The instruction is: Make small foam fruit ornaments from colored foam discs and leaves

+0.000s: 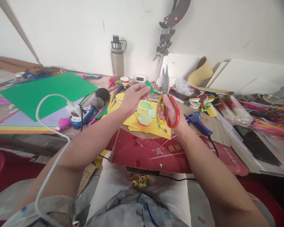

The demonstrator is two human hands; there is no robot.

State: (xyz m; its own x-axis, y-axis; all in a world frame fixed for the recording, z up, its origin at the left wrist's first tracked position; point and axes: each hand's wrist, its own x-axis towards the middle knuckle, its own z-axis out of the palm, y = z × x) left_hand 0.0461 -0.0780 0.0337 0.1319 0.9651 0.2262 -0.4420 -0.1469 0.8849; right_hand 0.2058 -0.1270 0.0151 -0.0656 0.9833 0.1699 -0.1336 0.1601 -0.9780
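Between the thumb and fingers of my left hand [135,97] is a small strip of green paper [150,86]. My right hand [169,108] grips a pair of scissors [165,80] by the red and yellow handles, blades pointing up and slightly apart. The blades are to the right of the green strip, not touching it. Below both hands, round pale-green paper discs [145,119] and a shallow round piece with a green inside [144,105] lie on yellow sheets [132,123].
A blue glue gun [198,123] lies right of my right wrist. A grey bottle [117,60] stands by the wall. At left are a large green sheet [48,91] and a white cable [41,189]; at right, a black phone [257,145]. Red cardboard [146,151] covers the front edge.
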